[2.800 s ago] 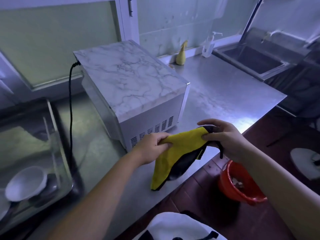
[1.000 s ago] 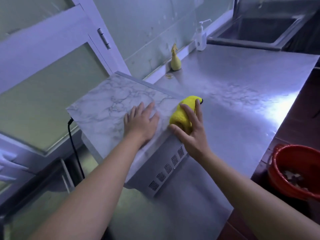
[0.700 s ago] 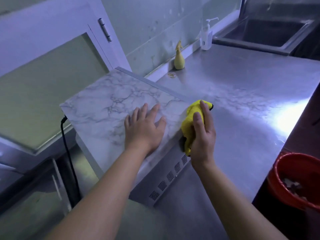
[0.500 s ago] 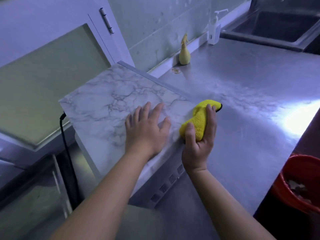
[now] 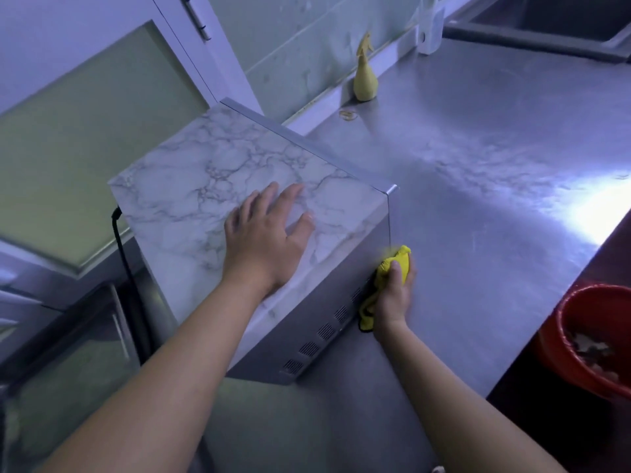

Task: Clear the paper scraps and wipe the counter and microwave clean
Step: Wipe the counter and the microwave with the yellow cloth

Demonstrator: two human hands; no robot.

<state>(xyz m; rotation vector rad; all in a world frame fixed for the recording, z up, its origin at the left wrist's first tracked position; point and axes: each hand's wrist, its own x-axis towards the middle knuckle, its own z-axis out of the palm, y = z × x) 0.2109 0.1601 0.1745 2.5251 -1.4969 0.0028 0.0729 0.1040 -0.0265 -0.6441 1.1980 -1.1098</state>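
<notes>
The microwave (image 5: 191,199) has a marble-patterned top and a silver vented side, and it stands on the steel counter (image 5: 495,186). My left hand (image 5: 264,238) lies flat on its top with the fingers spread. My right hand (image 5: 394,291) grips a bunched yellow cloth (image 5: 397,261) and presses it against the microwave's vented side near the front corner. Part of the cloth hangs below my palm.
A red bucket (image 5: 594,339) with scraps inside sits below the counter's right edge. A yellow spray bottle (image 5: 365,81) and a white pump bottle (image 5: 428,39) stand by the wall. A sink lies at the far right. A black cable (image 5: 123,250) runs behind the microwave.
My right hand has carried the cloth from the top edge of the microwave down onto its vented side. My left hand stays flat on the top.
</notes>
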